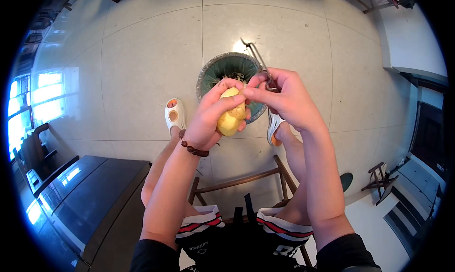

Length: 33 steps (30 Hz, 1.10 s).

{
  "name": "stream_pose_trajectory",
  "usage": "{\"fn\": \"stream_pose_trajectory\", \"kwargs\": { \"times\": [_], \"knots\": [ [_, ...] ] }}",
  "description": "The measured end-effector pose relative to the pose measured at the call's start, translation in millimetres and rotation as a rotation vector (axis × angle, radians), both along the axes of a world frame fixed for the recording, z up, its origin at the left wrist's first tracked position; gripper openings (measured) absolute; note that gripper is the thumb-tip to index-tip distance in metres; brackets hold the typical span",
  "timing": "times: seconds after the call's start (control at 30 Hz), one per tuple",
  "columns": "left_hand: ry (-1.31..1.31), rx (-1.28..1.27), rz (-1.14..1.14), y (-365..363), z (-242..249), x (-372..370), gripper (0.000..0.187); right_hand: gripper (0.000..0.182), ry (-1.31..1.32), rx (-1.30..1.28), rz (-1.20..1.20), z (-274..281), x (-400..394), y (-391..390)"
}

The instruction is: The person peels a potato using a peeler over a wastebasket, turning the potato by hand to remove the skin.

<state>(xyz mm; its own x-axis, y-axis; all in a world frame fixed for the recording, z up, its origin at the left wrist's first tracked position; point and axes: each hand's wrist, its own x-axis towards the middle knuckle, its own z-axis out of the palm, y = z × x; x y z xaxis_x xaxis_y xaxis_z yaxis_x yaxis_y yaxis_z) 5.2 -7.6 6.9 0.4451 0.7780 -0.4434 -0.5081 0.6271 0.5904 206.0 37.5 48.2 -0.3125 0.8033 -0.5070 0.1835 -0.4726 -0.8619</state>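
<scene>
My left hand [212, 112] is wrapped round a partly peeled potato [229, 124], yellow with patches of brown skin. My right hand [277, 96] holds a thin metal peeler [256, 53], its far end pointing up and away from me. The thumb and fingertips of my right hand meet at the upper right side of the potato. Under both hands stands a round bin [204, 78] lined with a green bag, with peelings [241, 76] in it.
My feet in white shoes [173, 115] flank the bin. A wooden stool frame [237, 180] shows between my legs. At the lower left is a dark glossy table [102, 191]. A small wooden rack [379, 181] stands at the right.
</scene>
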Motion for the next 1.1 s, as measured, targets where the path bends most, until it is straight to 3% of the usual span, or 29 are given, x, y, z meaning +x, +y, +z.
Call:
{"fn": "stream_pose_trajectory", "kwargs": {
  "times": [0.1, 0.43, 0.6, 0.7, 0.87, 1.1],
  "knots": [
    [-0.052, -0.013, 0.016, 0, -1, 0, 0.025, 0.019, 0.09, -0.029, -0.045, -1, 3, -1],
    [-0.007, 0.024, 0.034, -1, -4, -2, 0.028, 0.025, 0.027, -0.077, 0.058, 5, 1, -1],
    [-0.16, -0.07, 0.09, 0, -3, -4, 0.037, 0.017, 0.16, -0.17, -0.12, 8, 4, -1],
    [-0.047, -0.026, 0.122, -3, -5, -5, 0.036, 0.016, 0.229, -0.156, -0.235, 3, 5, 0],
    [0.106, -0.016, -0.011, -1, 1, -2, 0.025, 0.014, 0.305, -0.171, -0.277, 2, 14, 4],
    [0.086, -0.023, 0.069, -3, -6, -2, 0.017, 0.013, 0.244, -0.151, -0.283, 2, 13, 4]
  ]
}}
